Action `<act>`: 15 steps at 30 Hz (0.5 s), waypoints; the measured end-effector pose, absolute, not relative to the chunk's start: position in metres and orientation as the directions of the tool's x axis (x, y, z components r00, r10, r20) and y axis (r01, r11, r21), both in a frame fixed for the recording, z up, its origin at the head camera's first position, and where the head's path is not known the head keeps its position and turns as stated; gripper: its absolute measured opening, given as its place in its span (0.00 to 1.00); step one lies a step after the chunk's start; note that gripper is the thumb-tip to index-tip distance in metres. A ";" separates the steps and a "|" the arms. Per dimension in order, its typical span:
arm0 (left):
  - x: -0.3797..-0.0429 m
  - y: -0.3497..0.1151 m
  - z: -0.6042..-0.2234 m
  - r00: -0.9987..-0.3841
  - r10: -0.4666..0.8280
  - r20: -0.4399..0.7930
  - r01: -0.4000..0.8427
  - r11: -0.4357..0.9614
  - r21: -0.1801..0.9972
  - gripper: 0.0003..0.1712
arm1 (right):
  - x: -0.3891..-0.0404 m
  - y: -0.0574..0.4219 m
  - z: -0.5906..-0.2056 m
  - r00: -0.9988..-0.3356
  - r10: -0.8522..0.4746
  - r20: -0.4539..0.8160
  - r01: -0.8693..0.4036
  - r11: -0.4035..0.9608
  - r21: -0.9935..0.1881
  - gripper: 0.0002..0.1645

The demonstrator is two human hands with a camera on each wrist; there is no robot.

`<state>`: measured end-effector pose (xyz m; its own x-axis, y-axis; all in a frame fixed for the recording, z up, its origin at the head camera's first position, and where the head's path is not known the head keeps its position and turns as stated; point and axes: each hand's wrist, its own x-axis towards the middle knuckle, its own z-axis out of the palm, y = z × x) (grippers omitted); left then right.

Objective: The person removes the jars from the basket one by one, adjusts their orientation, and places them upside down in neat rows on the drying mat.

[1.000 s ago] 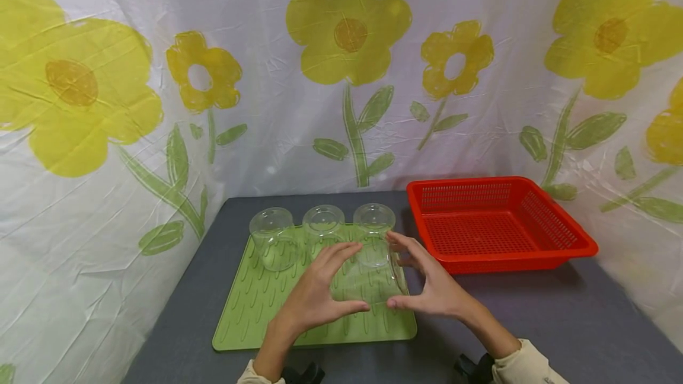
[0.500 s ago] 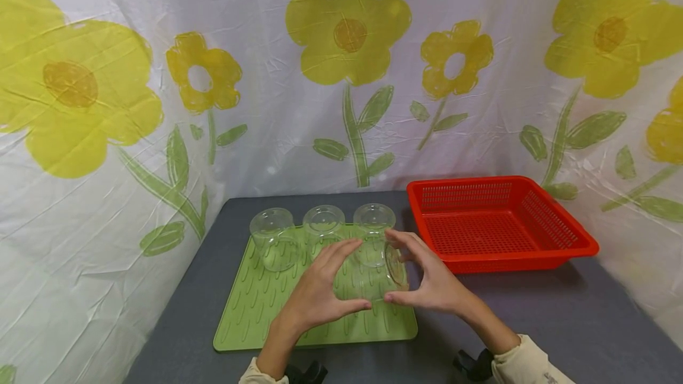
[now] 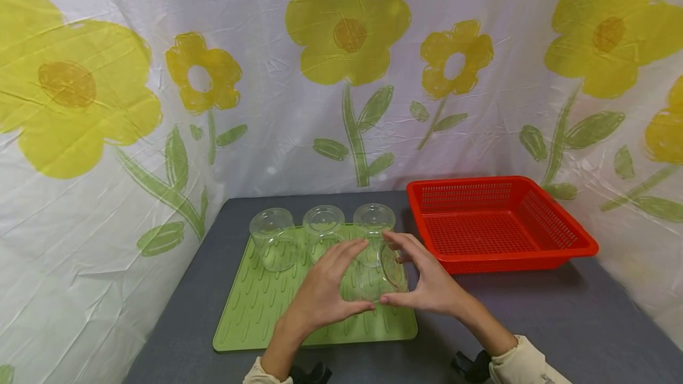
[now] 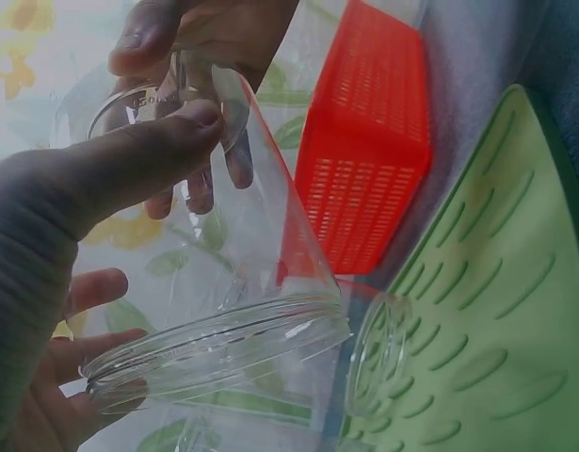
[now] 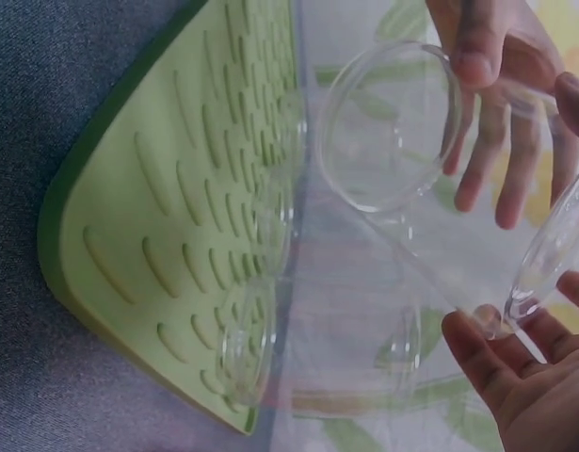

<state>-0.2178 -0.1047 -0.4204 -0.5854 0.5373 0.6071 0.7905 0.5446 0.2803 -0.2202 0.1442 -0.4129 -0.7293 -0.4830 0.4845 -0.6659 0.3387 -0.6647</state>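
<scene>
Between my two hands a clear cup (image 3: 376,282) is held on its side above the green mat. My left hand (image 3: 324,289) grips it around the left end, with the thumb below and fingers above in the head view. At the right end my right hand (image 3: 429,280) holds it by thumb and fingers. The left wrist view shows the cup's ridged rim (image 4: 214,348) by the left fingers and its round base near the right hand (image 4: 214,38). Three similar clear cups, one of them the left cup (image 3: 273,239), stand in a row and look upside down.
The ribbed green mat (image 3: 251,307) lies on a dark grey table (image 3: 176,313). A red perforated basket (image 3: 501,259) stands at the back right. Behind everything hangs a white curtain (image 3: 261,105) with yellow flowers.
The held cup has turned, so its round end on the right shows more as a ring. My hands have drawn slightly closer together. The standing cups and the basket stay put.
</scene>
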 end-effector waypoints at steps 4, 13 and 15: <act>-0.217 -0.105 -0.421 -0.586 0.531 0.612 0.790 0.542 0.286 0.64 | -0.221 0.143 -0.412 -0.722 -0.493 0.485 -0.672 0.337 -0.659 0.62; -0.215 -0.107 -0.423 -0.618 0.502 0.605 0.770 0.543 0.336 0.62 | -0.222 0.143 -0.413 -0.704 -0.505 0.499 -0.685 0.301 -0.663 0.67; -0.214 -0.107 -0.423 -0.626 0.495 0.603 0.764 0.543 0.348 0.62 | -0.222 0.144 -0.412 -0.705 -0.499 0.504 -0.685 0.293 -0.667 0.68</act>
<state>-0.2141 -0.1070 -0.4231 -0.6260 0.4946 0.6029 0.7641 0.5434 0.3476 -0.2220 0.1435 -0.4125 -0.7046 -0.4994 0.5041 -0.6849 0.2928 -0.6672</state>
